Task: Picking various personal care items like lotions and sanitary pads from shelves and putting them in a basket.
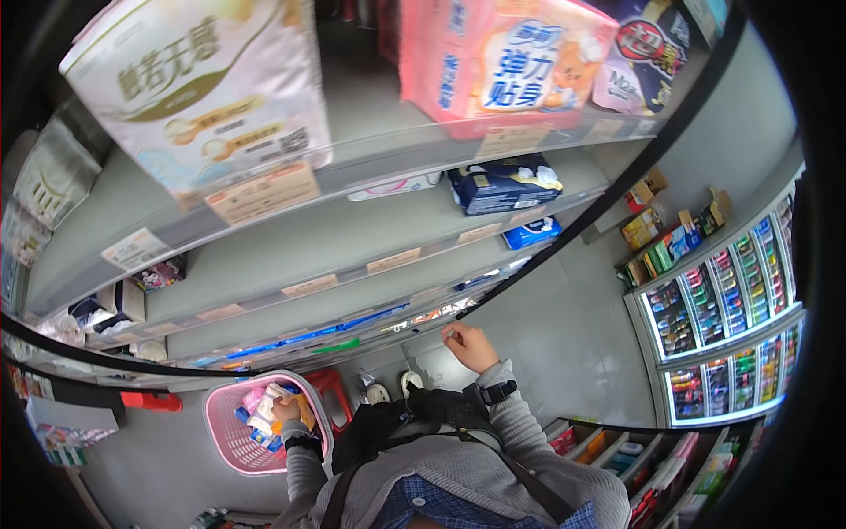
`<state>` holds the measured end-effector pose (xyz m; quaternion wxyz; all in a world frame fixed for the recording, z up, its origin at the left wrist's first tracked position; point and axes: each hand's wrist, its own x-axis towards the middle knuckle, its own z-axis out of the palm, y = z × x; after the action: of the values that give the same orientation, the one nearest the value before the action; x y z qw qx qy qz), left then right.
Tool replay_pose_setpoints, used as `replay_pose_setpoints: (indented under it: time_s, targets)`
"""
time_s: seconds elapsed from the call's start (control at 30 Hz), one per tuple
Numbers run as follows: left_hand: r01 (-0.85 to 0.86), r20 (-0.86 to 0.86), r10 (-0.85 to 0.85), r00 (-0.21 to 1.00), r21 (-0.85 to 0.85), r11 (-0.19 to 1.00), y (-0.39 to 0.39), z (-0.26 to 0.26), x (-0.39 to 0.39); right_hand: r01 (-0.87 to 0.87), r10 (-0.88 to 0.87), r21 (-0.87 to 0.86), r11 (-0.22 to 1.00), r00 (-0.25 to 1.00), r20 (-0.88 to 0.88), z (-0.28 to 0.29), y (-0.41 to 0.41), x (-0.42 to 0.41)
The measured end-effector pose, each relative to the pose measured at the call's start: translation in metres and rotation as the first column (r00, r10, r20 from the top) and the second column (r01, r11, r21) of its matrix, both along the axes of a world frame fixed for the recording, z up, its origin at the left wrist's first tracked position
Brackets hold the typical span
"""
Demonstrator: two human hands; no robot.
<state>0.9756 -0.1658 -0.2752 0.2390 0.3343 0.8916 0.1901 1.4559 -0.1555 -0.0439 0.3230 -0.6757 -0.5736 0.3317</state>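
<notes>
A pink plastic basket (221, 430) stands at the lower left with several packages inside. My left hand (285, 408) reaches into it and rests at a white package (264, 411); whether the fingers grip it cannot be told. Beside that package are an orange one (306, 413) and a blue and white one (263, 439). My right hand (469, 345) hangs before the lower shelves, fingers curled loosely, with nothing seen in it. A store shelf unit (264, 244) fills the view ahead.
Large packs, one white (218, 86) and one pink (502, 66), stand on the top shelf. Dark blue tissue packs (505, 184) lie below. A red plastic stool (336, 397) adjoins the basket. Drinks coolers (720, 304) are at the right, stocked shelving (628, 456) behind me at the lower right.
</notes>
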Motion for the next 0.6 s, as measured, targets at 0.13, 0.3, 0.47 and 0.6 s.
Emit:
replay_pose_setpoints:
  time_s: [0.13,0.3,0.47,0.6]
  targets:
    - [0.074,0.113,-0.103,0.988,0.234,0.969,0.009,0.005,-0.009,0.137,-0.131,0.093,0.986,0.989,-0.071,-0.012,0.007,0.018]
    - [-0.023,0.394,-0.193,0.899,0.483,0.875,0.03,0.019,-0.008,0.398,-0.406,0.186,0.898,0.914,0.005,-0.034,0.026,0.044]
    - [-0.001,0.519,-0.326,0.791,0.533,0.846,0.041,0.063,0.014,0.666,-0.645,0.09,0.74,0.741,-0.187,-0.049,0.059,0.064]
    - [0.05,0.479,-0.341,0.809,0.522,0.851,0.045,0.08,0.026,0.744,-0.732,0.137,0.654,0.668,-0.135,-0.057,0.076,0.071]
